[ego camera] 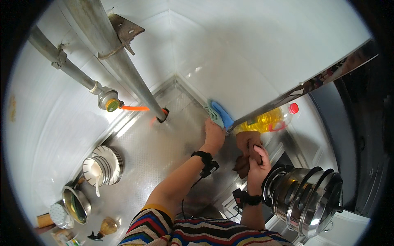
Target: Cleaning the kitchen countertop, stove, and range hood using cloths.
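Note:
My left hand (pixel 215 135) reaches to the wall side of the metal counter (pixel 147 147), its fingers at a green cloth (pixel 215 113). A blue cloth (pixel 222 114) lies against the green one, beside the wall. My right hand (pixel 258 166) pinches a crumpled brown cloth (pixel 248 144) between thumb and fingers. Just beyond the brown cloth is a clear bottle of yellow oil (pixel 266 120) with a red cap. The left fingertips are partly hidden by the green cloth.
A metal pipe (pixel 135 73) passes into the counter near an orange hose (pixel 134 108). Stacked plates (pixel 118 166), bowls (pixel 89 166) with a white spoon, and a metal bowl (pixel 86 201) stand at left. A steel steamer pot (pixel 307 200) is at right.

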Available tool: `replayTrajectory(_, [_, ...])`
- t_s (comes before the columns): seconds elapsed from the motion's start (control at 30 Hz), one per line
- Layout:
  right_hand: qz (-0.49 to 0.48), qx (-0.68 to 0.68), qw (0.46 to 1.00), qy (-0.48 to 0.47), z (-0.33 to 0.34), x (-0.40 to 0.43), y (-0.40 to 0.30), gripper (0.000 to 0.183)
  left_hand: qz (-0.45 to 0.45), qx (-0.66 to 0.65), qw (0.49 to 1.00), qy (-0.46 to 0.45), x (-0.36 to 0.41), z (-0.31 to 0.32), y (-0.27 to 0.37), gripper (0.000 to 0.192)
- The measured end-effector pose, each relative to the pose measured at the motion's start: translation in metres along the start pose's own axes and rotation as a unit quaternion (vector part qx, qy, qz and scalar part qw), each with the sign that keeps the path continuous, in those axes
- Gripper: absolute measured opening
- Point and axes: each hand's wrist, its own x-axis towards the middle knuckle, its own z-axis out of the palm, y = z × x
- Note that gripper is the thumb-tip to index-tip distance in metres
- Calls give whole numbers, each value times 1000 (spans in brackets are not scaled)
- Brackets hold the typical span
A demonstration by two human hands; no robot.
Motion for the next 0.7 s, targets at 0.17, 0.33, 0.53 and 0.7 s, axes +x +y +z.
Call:
replayTrajectory(0.17, [19,-13,1000,9,-17,-13,7,37,75,10,996,-55,-36,-12,29,59])
replayTrajectory(0.33, [11,-50,998,21,-30,-29,12,38,216,131,966,-61,-46,-27,19,55])
replayTrajectory(0.53, [-46,-203,978,2,-18,-39,52,47,235,213,945,-76,-43,-31,-4,41])
replayTrajectory(0.7, [-180,-369,907,-92,24,-40,96,46,157,311,937,-26,-37,-75,-33,40])
